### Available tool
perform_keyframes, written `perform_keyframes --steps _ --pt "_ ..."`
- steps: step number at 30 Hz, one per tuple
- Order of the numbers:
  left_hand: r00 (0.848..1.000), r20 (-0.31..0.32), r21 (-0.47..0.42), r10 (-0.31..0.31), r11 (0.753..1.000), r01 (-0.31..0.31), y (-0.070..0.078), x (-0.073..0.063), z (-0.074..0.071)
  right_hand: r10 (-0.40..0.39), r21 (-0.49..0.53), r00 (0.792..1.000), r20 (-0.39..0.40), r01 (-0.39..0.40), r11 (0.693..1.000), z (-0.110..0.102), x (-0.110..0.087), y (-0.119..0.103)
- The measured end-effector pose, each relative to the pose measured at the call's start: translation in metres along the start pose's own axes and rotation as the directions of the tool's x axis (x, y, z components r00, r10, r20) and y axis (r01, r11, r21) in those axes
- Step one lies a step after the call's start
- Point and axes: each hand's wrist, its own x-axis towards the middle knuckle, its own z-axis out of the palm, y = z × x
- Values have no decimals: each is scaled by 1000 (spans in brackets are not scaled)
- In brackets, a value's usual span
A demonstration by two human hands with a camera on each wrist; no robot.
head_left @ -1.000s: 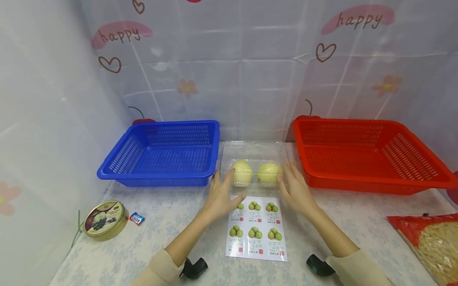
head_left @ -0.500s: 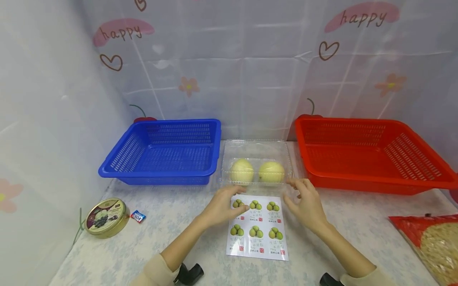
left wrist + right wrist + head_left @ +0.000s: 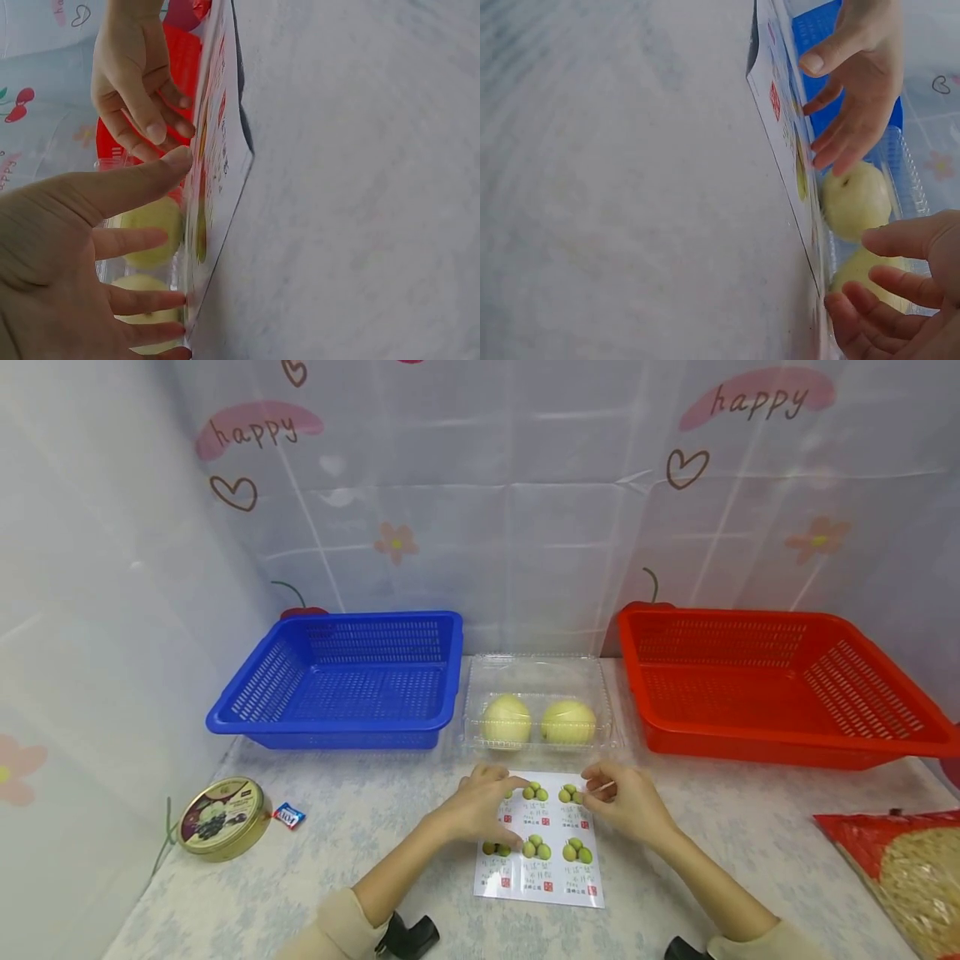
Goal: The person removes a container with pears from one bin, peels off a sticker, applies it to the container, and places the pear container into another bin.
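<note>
A white sheet of stickers [image 3: 536, 885] printed with green fruit and writing lies flat on the table. My left hand [image 3: 474, 807] is over the sheet's left side; in the left wrist view its fingers are spread, with fingertips at the paper's edge. My right hand [image 3: 630, 802] hovers at the upper right corner, fingers loosely bent and thumb apart from them; whether it touches the paper I cannot tell. Behind the sheet stands a clear plastic box [image 3: 536, 677] holding two pale yellow-green fruits, like pears [image 3: 507, 720].
A blue basket [image 3: 330, 727] stands at the back left, a red basket [image 3: 757, 743] at the back right. On the left lie a round gold tin [image 3: 223, 818] and a small blue wrapped packet [image 3: 288, 815]. A red-edged bag [image 3: 922, 868] lies at the right.
Both hands have drawn back from the sides of the plastic box to the sheet of stickers. The box and sheet stay where they were.
</note>
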Motion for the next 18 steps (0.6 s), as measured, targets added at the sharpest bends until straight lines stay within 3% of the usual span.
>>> perform_keyframes --steps 5,9,14,18 --pt "1000 6 21 -16 1000 16 -1 1 2 52 32 999 7 -52 998 3 1 2" --pt "1000 14 43 -22 999 21 -2 4 4 135 91 990 31 -138 986 4 1 2" --pt "1000 9 47 -26 999 25 -2 5 5 249 228 963 105 -267 936 5 1 -1" --pt "1000 2 55 -25 998 25 -2 6 5 284 307 944 168 -324 895 5 1 -3"
